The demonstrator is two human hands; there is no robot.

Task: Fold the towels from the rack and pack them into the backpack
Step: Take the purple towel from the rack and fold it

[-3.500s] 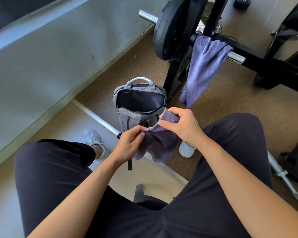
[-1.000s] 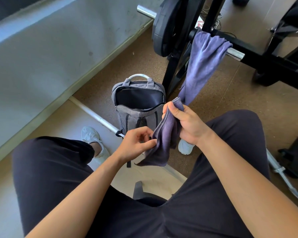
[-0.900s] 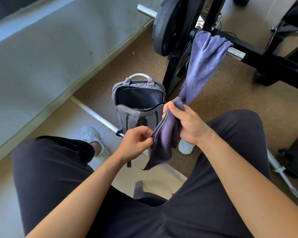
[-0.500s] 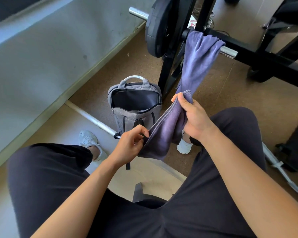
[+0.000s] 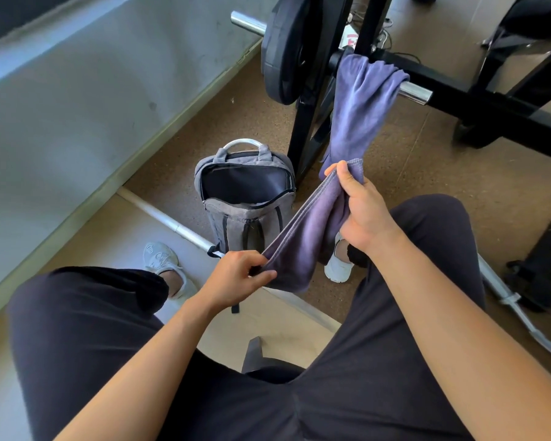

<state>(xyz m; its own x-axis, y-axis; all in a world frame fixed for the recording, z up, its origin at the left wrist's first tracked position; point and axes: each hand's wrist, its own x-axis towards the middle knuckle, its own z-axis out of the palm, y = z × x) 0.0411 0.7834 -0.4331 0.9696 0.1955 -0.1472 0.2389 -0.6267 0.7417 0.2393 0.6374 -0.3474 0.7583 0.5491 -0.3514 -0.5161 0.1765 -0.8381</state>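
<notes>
A purple towel (image 5: 306, 230) is stretched in a slanted band between my hands. My right hand (image 5: 360, 208) grips its upper end, and my left hand (image 5: 239, 275) pinches its lower corner. Just behind the towel, a grey backpack (image 5: 233, 227) stands upright on the floor with its main compartment unzipped and dark inside. A second purple towel (image 5: 357, 109) hangs over the chrome bar of the black rack (image 5: 303, 132), its lower end just behind my right hand.
I sit with my dark-trousered legs spread and white shoes (image 5: 163, 262) on the floor. A black weight plate (image 5: 283, 49) sits on the barbell at the rack. A white bar (image 5: 163, 218) lies across the floor, and a grey wall (image 5: 61, 100) runs along the left.
My hands have drawn apart, right hand up and away, left hand down toward me. The bunched towel is now pulled out into a longer band. The camera view shifted slightly.
</notes>
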